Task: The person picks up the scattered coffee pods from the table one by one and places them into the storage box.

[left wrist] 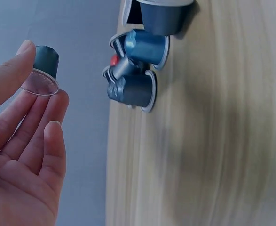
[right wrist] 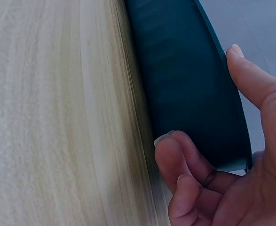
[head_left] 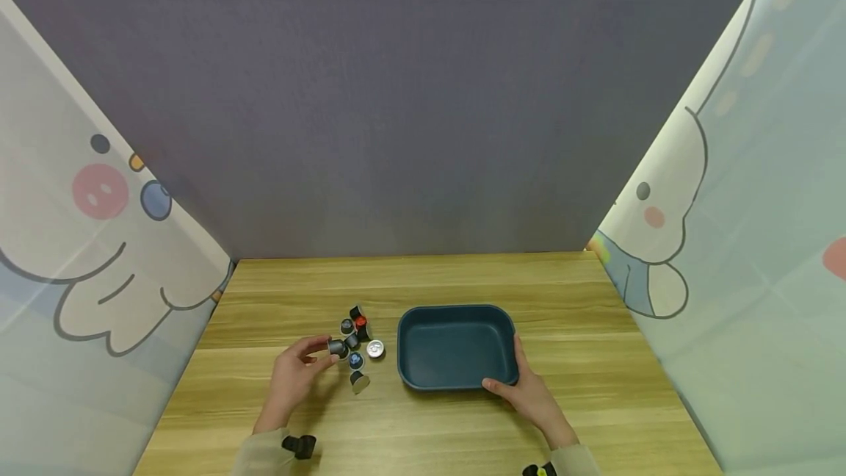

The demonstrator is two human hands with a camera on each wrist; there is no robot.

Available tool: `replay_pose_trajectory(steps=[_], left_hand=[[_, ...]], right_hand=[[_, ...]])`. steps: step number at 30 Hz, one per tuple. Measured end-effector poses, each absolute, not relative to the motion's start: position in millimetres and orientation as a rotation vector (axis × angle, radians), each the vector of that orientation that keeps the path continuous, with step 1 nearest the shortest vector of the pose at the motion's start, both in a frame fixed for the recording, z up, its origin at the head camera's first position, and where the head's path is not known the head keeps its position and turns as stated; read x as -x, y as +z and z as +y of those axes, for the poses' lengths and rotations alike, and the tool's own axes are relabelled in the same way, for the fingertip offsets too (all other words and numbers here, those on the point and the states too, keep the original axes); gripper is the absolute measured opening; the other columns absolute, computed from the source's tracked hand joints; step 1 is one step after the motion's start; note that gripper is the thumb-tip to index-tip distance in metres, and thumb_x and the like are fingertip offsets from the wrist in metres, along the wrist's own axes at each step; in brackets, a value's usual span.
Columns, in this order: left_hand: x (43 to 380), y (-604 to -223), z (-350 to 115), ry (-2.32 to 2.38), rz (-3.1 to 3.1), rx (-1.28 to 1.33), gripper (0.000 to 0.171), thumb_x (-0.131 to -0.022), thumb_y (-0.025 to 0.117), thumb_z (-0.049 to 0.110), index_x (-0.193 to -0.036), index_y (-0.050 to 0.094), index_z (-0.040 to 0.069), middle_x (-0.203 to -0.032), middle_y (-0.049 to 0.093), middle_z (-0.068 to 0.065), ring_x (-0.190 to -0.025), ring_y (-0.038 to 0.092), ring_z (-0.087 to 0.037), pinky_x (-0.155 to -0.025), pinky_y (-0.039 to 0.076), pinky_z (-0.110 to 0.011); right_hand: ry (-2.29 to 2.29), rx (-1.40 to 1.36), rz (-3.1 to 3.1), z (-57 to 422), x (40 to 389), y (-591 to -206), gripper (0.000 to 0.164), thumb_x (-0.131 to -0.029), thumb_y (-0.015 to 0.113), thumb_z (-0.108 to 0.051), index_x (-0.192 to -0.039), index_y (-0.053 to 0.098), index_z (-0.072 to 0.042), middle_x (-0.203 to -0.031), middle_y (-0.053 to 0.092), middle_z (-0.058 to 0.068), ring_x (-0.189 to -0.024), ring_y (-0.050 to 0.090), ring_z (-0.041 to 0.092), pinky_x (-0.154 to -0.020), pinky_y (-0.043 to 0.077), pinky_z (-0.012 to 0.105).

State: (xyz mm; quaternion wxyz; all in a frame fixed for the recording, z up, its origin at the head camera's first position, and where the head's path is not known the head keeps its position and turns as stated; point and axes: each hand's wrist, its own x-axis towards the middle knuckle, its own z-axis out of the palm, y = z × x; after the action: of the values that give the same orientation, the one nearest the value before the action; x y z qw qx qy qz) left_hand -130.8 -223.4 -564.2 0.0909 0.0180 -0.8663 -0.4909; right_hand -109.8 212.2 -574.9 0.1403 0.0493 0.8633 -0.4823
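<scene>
The left hand (head_left: 294, 374) pinches a capsule (head_left: 338, 348); the right hand (head_left: 531, 395) grips the tray (head_left: 456, 351) by a corner, perhaps steadying it.

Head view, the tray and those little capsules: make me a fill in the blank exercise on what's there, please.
1. The hand pinching a capsule is the person's ____ one.
2. The right hand grips the tray at its near ____ corner.
3. In the head view, the loose capsules lie to the ____ of the tray.
4. The loose capsule nearest the tray shows a ____ face.

Missing words: left; right; left; silver.
</scene>
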Motion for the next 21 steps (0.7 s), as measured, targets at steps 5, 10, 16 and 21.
replay_pose_trajectory(steps=[5,10,16,21], left_hand=[[134,-562,-216,-1.45,-2.541,0.011,0.039,-0.076,0.088,0.01,-0.111,0.074,0.003,-0.107,0.074,-0.01,-0.098,0.07,-0.029,-0.075,0.054,-0.027],[136,-560,-211,-1.487,-2.544,0.047,0.042,-0.076,0.088,0.012,-0.114,0.073,0.003,-0.109,0.073,-0.008,-0.099,0.07,-0.029,-0.078,0.054,-0.03],[141,-554,-200,-1.578,-2.541,0.118,0.044,-0.077,0.087,0.012,-0.117,0.071,0.001,-0.113,0.071,-0.01,-0.101,0.068,-0.035,-0.079,0.055,-0.032],[145,-551,-190,-1.58,-2.545,0.15,0.041,-0.078,0.086,0.011,-0.116,0.072,0.005,-0.111,0.071,-0.008,-0.102,0.068,-0.034,-0.082,0.055,-0.045]], right_hand=[[-1.398,-0.142,2.491,213,110,-575,0.117,-0.085,0.079,-0.042,-0.161,-0.007,-0.02,-0.06,0.058,0.01,-0.054,0.056,0.023,-0.055,0.044,0.032],[-1.398,-0.132,2.483,212,111,-577,0.117,-0.085,0.079,-0.042,-0.161,-0.008,-0.022,-0.057,0.056,0.008,-0.051,0.054,0.021,-0.053,0.044,0.032],[-1.387,-0.156,2.488,213,111,-576,0.117,-0.085,0.079,-0.042,-0.161,-0.009,-0.023,-0.061,0.059,0.01,-0.054,0.057,0.022,-0.055,0.045,0.032],[-1.385,-0.168,2.491,212,109,-574,0.118,-0.085,0.079,-0.043,-0.161,-0.008,-0.022,-0.064,0.06,0.01,-0.056,0.059,0.022,-0.056,0.046,0.033]])
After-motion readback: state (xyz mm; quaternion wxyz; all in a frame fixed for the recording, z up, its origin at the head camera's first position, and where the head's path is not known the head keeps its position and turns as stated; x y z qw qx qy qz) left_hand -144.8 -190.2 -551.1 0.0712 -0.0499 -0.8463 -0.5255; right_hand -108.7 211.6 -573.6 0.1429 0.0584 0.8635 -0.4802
